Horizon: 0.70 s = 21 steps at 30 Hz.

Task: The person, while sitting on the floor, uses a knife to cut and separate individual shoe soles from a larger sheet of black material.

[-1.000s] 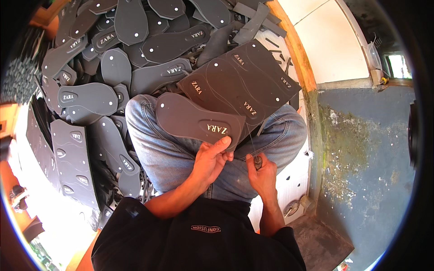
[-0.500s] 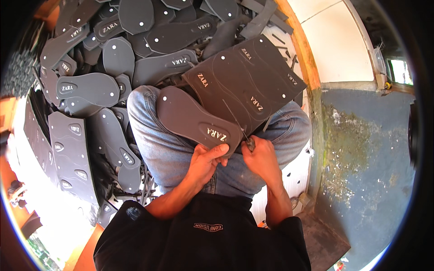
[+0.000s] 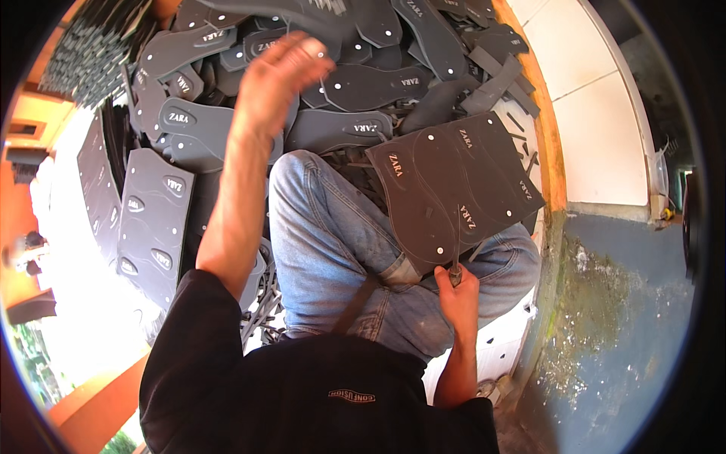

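Note:
My left hand (image 3: 280, 83) reaches out over the pile, blurred, its fingers stretched out. Just beyond it a dark insole (image 3: 302, 13), smeared by motion, appears apart from the fingers. In my right hand (image 3: 458, 293), above my right leg, is a thin-bladed knife (image 3: 455, 277); its narrow metal blade points away from me over a dark foam sheet (image 3: 423, 181). This sheet lies across my right knee, marked with curved insole outlines, pale lettering and white dots. The right fingers wrap round the knife's handle.
Loose cut insoles (image 3: 370, 87) pile up ahead of my legs, with scrap strips (image 3: 491, 83) at their right. More marked sheets (image 3: 155, 219) lean at left. A yellow-orange edge (image 3: 541, 113) borders white tiles (image 3: 590, 98) and a stained blue-grey floor (image 3: 628, 303).
My left hand has left my lap with the cut insole and swung forward and left over the pile, letting go of it. My right hand stays near the sheet, still gripping the knife.

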### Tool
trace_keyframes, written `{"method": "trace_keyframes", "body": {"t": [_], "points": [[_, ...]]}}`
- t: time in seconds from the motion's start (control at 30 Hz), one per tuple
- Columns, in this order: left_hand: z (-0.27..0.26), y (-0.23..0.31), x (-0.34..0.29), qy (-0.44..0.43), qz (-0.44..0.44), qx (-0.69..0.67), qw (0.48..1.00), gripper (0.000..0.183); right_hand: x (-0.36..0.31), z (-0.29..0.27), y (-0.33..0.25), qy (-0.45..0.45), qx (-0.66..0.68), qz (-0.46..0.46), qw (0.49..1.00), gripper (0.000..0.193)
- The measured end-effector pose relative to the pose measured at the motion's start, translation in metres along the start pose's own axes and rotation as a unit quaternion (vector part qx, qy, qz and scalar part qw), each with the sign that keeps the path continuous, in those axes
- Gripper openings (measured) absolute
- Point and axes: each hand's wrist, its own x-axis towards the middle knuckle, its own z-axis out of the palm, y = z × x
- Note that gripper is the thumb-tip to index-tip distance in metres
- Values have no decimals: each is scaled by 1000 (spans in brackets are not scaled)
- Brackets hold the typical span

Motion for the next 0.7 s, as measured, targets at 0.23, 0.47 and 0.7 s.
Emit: {"method": "trace_keyframes", "body": {"t": [0.23, 0.47, 0.7], "points": [[-51, -60, -91, -42, -97, 197, 975, 39, 3, 18, -13, 46, 47, -18, 998, 20], [16, -122, -184, -187, -264, 167, 931, 40, 4, -4, 4, 108, 123, 8, 986, 25], [85, -162, -177, -64, -453, -185, 869, 41, 1, -15, 10, 173, 113, 0, 978, 25]]}}
